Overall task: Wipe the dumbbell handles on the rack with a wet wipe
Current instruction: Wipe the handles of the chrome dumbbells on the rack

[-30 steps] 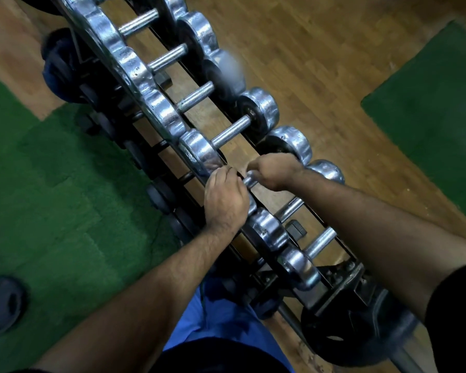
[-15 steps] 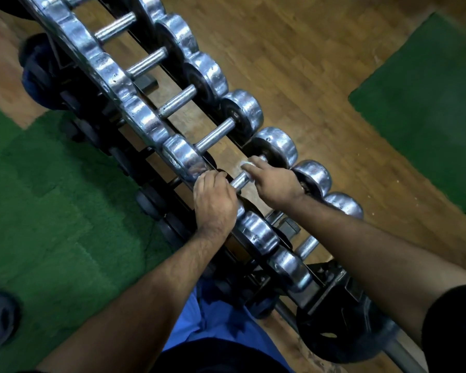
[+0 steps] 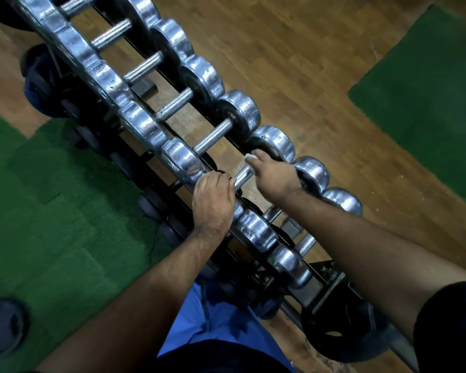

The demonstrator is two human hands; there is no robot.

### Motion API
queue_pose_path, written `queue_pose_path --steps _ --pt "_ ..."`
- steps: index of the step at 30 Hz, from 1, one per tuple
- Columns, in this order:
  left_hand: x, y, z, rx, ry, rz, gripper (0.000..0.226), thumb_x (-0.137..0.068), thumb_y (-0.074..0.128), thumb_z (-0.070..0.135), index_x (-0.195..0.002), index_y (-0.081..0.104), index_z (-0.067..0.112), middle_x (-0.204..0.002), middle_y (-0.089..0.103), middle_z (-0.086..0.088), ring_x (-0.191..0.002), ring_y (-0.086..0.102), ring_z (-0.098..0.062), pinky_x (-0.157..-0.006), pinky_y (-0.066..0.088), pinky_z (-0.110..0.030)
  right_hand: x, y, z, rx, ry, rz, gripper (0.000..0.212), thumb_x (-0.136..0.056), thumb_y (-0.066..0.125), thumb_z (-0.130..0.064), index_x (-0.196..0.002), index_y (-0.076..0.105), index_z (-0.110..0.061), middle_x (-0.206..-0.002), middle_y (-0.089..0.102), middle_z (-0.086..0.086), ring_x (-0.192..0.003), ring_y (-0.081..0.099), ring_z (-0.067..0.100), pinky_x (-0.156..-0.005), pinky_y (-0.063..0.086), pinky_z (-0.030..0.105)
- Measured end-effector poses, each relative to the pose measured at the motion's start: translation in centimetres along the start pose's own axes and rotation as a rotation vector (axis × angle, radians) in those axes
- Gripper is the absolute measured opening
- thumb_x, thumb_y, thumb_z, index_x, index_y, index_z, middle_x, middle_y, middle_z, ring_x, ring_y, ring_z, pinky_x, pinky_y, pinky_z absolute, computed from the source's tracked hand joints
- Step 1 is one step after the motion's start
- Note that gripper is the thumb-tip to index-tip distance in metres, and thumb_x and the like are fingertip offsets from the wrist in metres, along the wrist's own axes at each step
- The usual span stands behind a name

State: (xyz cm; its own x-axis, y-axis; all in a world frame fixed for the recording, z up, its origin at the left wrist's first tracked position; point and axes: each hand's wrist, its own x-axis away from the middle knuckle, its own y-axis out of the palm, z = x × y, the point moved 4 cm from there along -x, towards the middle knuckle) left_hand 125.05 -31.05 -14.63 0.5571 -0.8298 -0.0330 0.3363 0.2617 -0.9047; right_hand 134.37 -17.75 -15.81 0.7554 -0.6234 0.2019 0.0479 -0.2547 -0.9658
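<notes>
1. chrome dumbbells lie side by side on the rack (image 3: 331,289), running from top left to bottom right; the handle (image 3: 243,175) being wiped is on the dumbbell between the two hands, about the middle of the row.
2. right hand (image 3: 273,173) is curled over the far end of that handle, next to the far head (image 3: 276,142); a small white corner of the wet wipe (image 3: 249,156) shows past its fingertips, so the fingers look wrapped round wipe and bar together.
3. left hand (image 3: 213,200) rests on the near side with fingers pressed together and hooked over the near head; whether they truly clamp it i cannot tell.
4. to do this well, i judge the wipe should stay folded round the whole bar, twisting as it slides so the knurling gets cleaned underneath too.
5. the left hand's bracing should keep the dumbbell from rolling in its cradle.
6. finish right up to both collars, then shift to the next bare handle (image 3: 213,138).
</notes>
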Motion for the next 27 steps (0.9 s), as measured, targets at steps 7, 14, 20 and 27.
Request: queue_pose_path --steps 7,14,20,27 --pt "-0.2 0.3 -0.3 0.026 -0.005 0.038 0.028 -0.101 0.045 0.022 -0.088 0.065 0.008 -0.083 0.060 -0.005 -0.085 0.056 -0.023 -0.086 0.047 -0.039 0.6 0.4 0.4 0.012 0.092 0.016 0.054 -0.097 0.045 -0.015 -0.147 0.038 -0.034 -0.158 0.032 -0.011 -0.088 0.069 0.028 -0.053 0.037 0.028" --pt "-0.2 0.2 -0.1 0.002 0.001 0.035 0.028 -0.101 0.045 0.021 -0.088 0.066 0.008 -0.081 0.061 -0.006 -0.085 0.057 -0.024 -0.085 0.045 -0.039 2.6 1.0 0.5 -0.039 0.118 0.062 0.059 -0.097 0.048 -0.019 -0.149 0.035 -0.041 -0.158 0.029 -0.021 -0.066 0.068 0.023 -0.047 0.044 0.026" --pt "-0.2 0.1 0.1 -0.015 0.002 0.029 0.028 -0.100 0.045 0.020 -0.086 0.065 0.008 -0.080 0.060 -0.006 -0.083 0.055 -0.023 -0.083 0.046 -0.039 4.7 0.3 -0.4 -0.434 0.425 0.321 0.032 -0.099 0.051 -0.040 -0.130 0.060 -0.040 -0.119 0.069 -0.016 -0.092 0.068 0.013 -0.064 0.044 0.024" --pt "-1.2 0.1 -0.1 -0.095 0.147 -0.079 0.028 -0.098 0.043 0.021 -0.080 0.061 0.011 -0.074 0.056 -0.003 -0.075 0.053 -0.020 -0.077 0.045 -0.036 2.8 2.5 -1.7 -1.608 1.102 0.245 0.022 -0.103 0.048 -0.023 -0.098 0.069 -0.020 -0.075 0.064 -0.002 -0.049 0.050 0.009 -0.036 0.035 0.019"
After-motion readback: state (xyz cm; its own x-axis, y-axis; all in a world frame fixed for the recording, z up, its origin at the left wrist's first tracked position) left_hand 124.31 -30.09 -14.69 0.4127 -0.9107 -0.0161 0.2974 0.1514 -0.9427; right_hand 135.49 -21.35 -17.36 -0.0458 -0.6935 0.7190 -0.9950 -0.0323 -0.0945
